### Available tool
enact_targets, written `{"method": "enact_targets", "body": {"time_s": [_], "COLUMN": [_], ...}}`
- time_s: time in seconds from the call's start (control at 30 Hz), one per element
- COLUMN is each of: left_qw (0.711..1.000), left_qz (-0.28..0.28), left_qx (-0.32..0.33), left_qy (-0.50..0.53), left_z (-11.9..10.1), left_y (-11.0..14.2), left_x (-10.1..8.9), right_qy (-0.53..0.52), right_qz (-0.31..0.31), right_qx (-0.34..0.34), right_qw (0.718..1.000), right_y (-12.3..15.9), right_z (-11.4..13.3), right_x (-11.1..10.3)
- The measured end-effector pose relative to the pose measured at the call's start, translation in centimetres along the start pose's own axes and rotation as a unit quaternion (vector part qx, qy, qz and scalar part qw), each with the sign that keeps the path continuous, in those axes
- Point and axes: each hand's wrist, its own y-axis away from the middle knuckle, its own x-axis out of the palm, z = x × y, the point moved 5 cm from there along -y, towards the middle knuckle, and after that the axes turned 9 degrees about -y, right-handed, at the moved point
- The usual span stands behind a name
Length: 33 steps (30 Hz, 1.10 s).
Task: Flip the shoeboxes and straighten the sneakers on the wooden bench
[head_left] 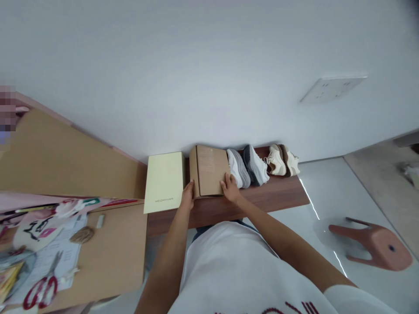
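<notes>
A closed brown cardboard shoebox (212, 170) sits on a dark wooden bench (225, 209) against the wall. My left hand (187, 196) grips its front left corner, fingers along the side. At the front right corner my right hand (231, 187) presses on the box, its fingers bent over the edge. Just left of my left hand stands a pale yellow box (165, 183) with "MEIZHIYUAN" printed on it. Close to my right hand are grey-white sneakers (238, 168) and white sneakers with dark soles (257, 165). Farther right are cream sneakers (277, 160).
A brown table (118, 253) on the left carries red-handled scissors (42, 288), papers (62, 253) and other clutter. An upright brown panel (65, 157) stands behind it. On the floor at right is a pinkish stool (382, 246). A socket plate (334, 89) is on the wall.
</notes>
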Motion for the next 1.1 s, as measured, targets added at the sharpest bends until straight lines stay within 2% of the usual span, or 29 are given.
{"method": "enact_targets", "body": {"time_s": [0.07, 0.2, 0.47, 0.7, 1.1], "left_qw": [0.998, 0.994, 0.999, 0.996, 0.994], "left_qz": [0.036, 0.068, 0.022, -0.023, -0.028], "left_qx": [-0.028, -0.025, 0.025, 0.084, 0.099], "left_qy": [0.053, 0.079, 0.038, 0.003, -0.037], "left_z": [-0.7, -2.2, -4.3, -5.3, -3.9], "left_y": [1.0, 2.8, 4.5, 5.4, 5.2], "left_x": [0.4, 0.9, 0.6, 0.5, 1.1], "right_qy": [-0.013, -0.036, -0.107, -0.174, -0.204], "right_qz": [0.0, 0.026, 0.105, 0.113, 0.084], "right_qx": [-0.01, -0.012, -0.008, -0.03, -0.022], "right_qw": [1.0, 0.999, 0.989, 0.978, 0.975], "right_y": [0.5, 1.5, 2.7, 2.8, 3.2], "right_z": [0.6, 2.5, 6.0, 6.5, 5.2], "right_x": [0.9, 2.8, 3.5, 4.0, 4.1]}}
